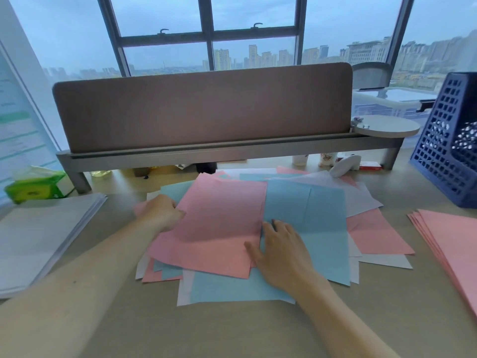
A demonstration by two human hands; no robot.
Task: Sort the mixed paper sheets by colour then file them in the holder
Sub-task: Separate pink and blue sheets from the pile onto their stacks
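A loose heap of pink, blue and white sheets lies in the middle of the desk. On top are a large pink sheet (216,223) and a blue sheet (317,228) beside it. My left hand (161,211) grips the pink sheet's left edge, fingers curled under it. My right hand (281,251) lies flat with straight fingers on the blue sheet, at the pink sheet's right edge. A sorted pink stack (449,244) lies at the right. A white stack (38,236) lies at the left. The dark blue mesh holder (444,151) stands at the back right.
A grey desk divider (201,107) on a metal shelf closes the back. A green tissue pack (33,187) sits at the far left. Small cups, a white stapler-like object (344,165) and a red box lie under the shelf.
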